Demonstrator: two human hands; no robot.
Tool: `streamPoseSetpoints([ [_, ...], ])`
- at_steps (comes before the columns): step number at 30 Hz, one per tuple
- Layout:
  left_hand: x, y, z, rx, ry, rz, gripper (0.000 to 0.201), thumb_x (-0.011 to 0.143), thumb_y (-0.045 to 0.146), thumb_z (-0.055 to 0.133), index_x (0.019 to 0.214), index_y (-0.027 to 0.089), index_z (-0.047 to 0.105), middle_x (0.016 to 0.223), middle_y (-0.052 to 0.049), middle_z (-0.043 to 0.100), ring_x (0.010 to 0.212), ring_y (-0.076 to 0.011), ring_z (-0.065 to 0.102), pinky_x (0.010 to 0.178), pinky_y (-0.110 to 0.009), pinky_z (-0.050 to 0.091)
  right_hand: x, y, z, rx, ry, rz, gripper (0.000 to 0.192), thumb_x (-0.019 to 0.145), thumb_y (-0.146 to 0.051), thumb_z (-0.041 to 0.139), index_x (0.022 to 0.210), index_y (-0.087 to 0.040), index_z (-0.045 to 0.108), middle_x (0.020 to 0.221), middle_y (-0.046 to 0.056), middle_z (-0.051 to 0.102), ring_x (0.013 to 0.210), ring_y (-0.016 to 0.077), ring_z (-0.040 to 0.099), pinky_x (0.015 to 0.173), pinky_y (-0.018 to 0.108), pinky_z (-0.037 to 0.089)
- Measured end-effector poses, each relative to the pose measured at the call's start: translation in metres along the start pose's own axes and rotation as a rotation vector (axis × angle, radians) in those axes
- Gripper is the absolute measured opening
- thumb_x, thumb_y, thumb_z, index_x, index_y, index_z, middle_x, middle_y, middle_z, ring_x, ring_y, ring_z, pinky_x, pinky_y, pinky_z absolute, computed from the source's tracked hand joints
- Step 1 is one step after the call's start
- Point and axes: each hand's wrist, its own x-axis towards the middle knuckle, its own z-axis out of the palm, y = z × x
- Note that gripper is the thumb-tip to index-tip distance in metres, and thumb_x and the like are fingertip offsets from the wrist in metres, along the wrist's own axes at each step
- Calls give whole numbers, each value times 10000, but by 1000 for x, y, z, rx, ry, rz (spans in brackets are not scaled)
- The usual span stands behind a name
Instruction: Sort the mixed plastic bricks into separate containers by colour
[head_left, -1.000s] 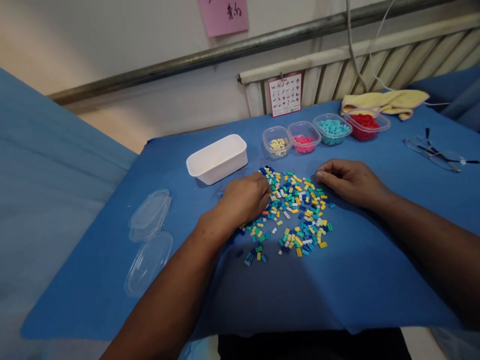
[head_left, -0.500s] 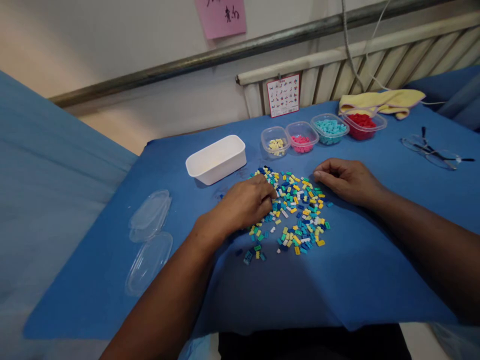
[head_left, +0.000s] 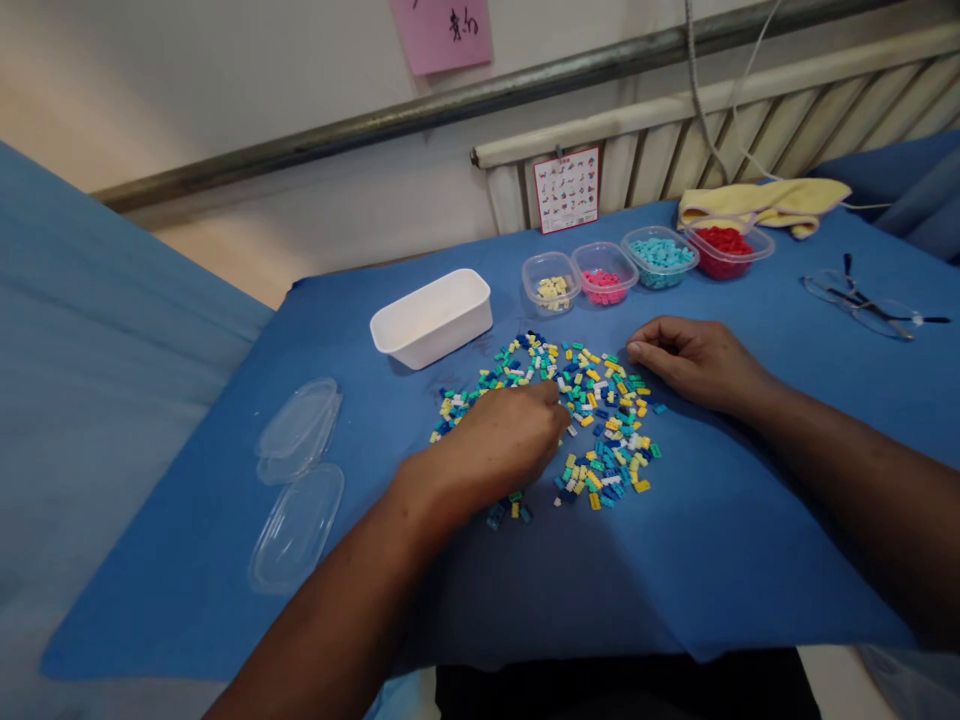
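Note:
A loose spread of small toy building bricks [head_left: 611, 465] in yellow, green, blue and white lies on the blue cloth. Over its middle is my left hand [head_left: 517, 425], palm down with fingers curled together; the fingertips and anything in them are hidden. My right hand [head_left: 694, 360] rests on the cloth at the right edge of the bricks, fingers curled and thumb close to the index finger. Whether it holds a small brick cannot be made out.
A white tub [head_left: 433, 318] stands behind the bricks. Clear boxes of cream [head_left: 551, 283], pink [head_left: 604, 274], turquoise [head_left: 661, 257] and red pieces [head_left: 726, 251] line the back. Clear lids [head_left: 298, 525] lie left; eyeglasses [head_left: 862, 297] and a yellow cloth [head_left: 765, 204] are right.
My left hand has moved right and slightly nearer to me over the bricks, uncovering bricks at the left of the spread. My right hand has stayed in place.

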Motion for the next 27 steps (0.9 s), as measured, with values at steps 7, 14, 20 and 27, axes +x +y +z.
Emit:
streamPoseSetpoints([
  [7, 3, 7, 7, 87, 64, 1, 232, 1072, 172, 533, 1000, 139, 751, 991, -111, 723, 792, -231, 684, 665, -356, 516, 0, 1, 0, 13, -7, -2, 251, 969, -503, 687, 934, -275, 784, 824, 8, 799, 722, 211, 697, 668, 345, 537],
  [14, 1, 6, 9, 58, 68, 6, 233, 1070, 165, 546, 958, 156, 751, 964, -92, 705, 737, -204, 659, 629, -337, 484, 0, 2, 1, -3, -2, -11, 260, 970, -511, 683, 933, -276, 788, 828, 8, 800, 723, 215, 699, 674, 346, 533],
  [20, 1, -3, 2, -189, 156, 0, 257, 1103, 245, 523, 985, 172, 741, 1052, -97, 718, 907, -220, 684, 756, -332, 523, 0, 0, -1, -1, -10, -10, 269, 963, -522, 687, 923, -276, 788, 831, 13, 804, 725, 215, 703, 673, 346, 542],
  [27, -3, -51, 8, -1150, 391, -238, 261, 1035, 431, 672, 1030, 172, 706, 883, -30, 730, 760, -145, 672, 700, -275, 535, 0, 5, 1, -18, -1, -21, 263, 969, -510, 686, 956, -274, 799, 840, 8, 806, 728, 208, 706, 678, 337, 541],
])
